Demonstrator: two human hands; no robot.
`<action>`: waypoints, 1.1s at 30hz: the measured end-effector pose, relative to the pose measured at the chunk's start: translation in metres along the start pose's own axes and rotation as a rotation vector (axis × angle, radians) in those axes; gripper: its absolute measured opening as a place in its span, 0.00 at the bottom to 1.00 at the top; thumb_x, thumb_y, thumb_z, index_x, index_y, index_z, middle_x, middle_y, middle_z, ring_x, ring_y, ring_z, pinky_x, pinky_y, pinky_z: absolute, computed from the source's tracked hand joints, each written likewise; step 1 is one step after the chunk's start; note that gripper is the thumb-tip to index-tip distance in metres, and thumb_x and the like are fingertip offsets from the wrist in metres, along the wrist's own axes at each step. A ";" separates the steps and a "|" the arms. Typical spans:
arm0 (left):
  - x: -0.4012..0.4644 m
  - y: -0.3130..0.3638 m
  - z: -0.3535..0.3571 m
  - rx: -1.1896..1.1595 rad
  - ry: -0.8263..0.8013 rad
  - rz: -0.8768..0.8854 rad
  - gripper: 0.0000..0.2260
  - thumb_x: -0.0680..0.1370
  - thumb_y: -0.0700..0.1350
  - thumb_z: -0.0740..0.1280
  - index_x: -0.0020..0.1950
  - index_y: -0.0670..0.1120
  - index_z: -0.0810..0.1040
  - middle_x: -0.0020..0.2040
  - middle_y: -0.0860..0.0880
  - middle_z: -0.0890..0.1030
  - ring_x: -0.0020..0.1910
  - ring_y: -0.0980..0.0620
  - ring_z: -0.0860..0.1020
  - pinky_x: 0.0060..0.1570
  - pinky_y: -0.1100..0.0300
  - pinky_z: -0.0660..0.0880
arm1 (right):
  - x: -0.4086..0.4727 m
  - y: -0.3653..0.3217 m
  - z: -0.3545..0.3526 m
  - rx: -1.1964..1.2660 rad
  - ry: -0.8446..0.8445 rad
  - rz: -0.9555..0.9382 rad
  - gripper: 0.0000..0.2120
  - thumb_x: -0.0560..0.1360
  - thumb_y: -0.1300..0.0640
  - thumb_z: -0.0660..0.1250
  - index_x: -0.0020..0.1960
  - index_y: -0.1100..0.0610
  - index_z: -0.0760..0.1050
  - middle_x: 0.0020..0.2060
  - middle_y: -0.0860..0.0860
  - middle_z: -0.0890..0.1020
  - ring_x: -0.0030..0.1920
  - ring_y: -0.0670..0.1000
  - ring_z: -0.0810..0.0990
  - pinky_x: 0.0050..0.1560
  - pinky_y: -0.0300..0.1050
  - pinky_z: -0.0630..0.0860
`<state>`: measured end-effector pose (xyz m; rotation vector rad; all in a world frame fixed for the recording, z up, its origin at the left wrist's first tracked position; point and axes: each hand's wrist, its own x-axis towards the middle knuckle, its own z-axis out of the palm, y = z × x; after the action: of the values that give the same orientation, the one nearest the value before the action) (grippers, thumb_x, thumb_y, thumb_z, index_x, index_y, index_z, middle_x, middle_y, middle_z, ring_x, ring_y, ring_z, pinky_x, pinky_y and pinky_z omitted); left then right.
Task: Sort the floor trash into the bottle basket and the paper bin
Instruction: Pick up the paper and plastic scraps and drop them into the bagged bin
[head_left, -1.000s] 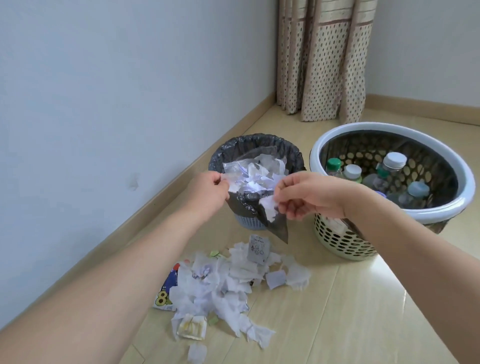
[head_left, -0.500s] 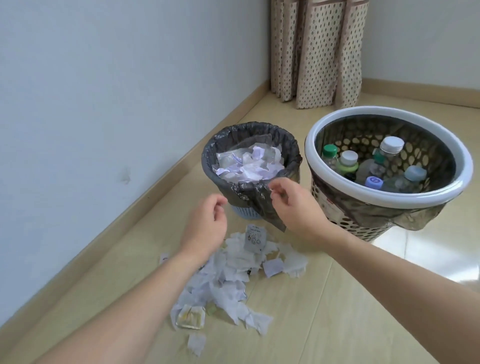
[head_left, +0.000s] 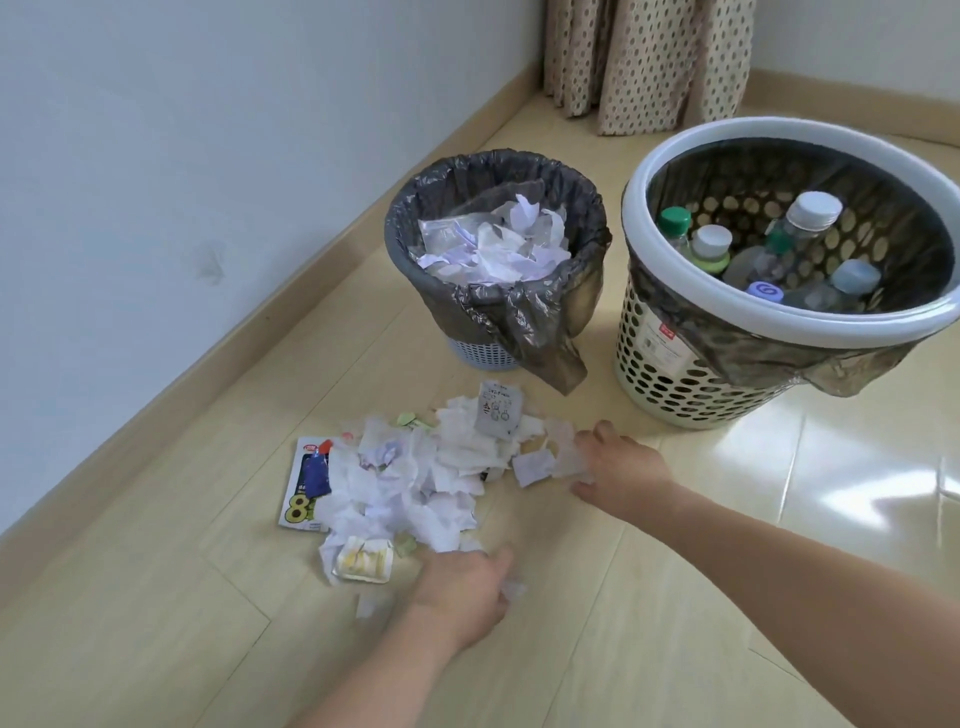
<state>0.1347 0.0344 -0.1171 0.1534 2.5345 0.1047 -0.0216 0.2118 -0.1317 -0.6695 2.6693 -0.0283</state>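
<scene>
Two hands: both low over the floor at the paper pile.
Left hand: at the pile's near edge, fingers bent down onto small scraps; whether its grip holds one I cannot tell.
Right hand: at the pile's right edge, thumb and fingers spread wide around a white scrap, touching it.
Paper bin: lined with a dark bag, packed with crumpled paper, just behind the pile.
Bottle basket: beside the bin on its right, white rim, several capped bottles inside.
Other trash: a printed wrapper at the pile's left edge, a yellowish packet at the near edge.
Background: wall on the left, dotted curtain behind the basket.
</scene>
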 end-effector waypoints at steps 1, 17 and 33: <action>0.003 -0.001 0.002 -0.002 0.004 -0.003 0.11 0.80 0.46 0.57 0.61 0.45 0.68 0.56 0.40 0.79 0.54 0.38 0.78 0.41 0.52 0.65 | 0.003 -0.001 0.002 -0.021 -0.006 -0.009 0.20 0.75 0.44 0.63 0.62 0.55 0.67 0.57 0.53 0.69 0.51 0.55 0.77 0.43 0.46 0.74; -0.007 -0.048 -0.083 -1.216 0.167 -0.285 0.04 0.78 0.37 0.66 0.44 0.41 0.79 0.36 0.46 0.82 0.28 0.54 0.77 0.26 0.62 0.72 | -0.020 -0.014 -0.081 0.392 -0.292 -0.029 0.07 0.77 0.58 0.63 0.45 0.60 0.78 0.33 0.50 0.77 0.30 0.46 0.74 0.28 0.35 0.67; 0.033 -0.058 -0.308 -1.312 0.641 -0.420 0.05 0.79 0.35 0.60 0.47 0.41 0.74 0.36 0.43 0.78 0.36 0.45 0.80 0.36 0.55 0.78 | 0.060 -0.052 -0.252 0.839 0.259 0.117 0.10 0.76 0.66 0.58 0.45 0.65 0.79 0.39 0.60 0.84 0.32 0.52 0.77 0.34 0.43 0.75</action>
<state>-0.0725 -0.0313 0.1113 -1.0409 2.4329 1.7696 -0.1406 0.1202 0.0853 -0.2351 2.5625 -1.1888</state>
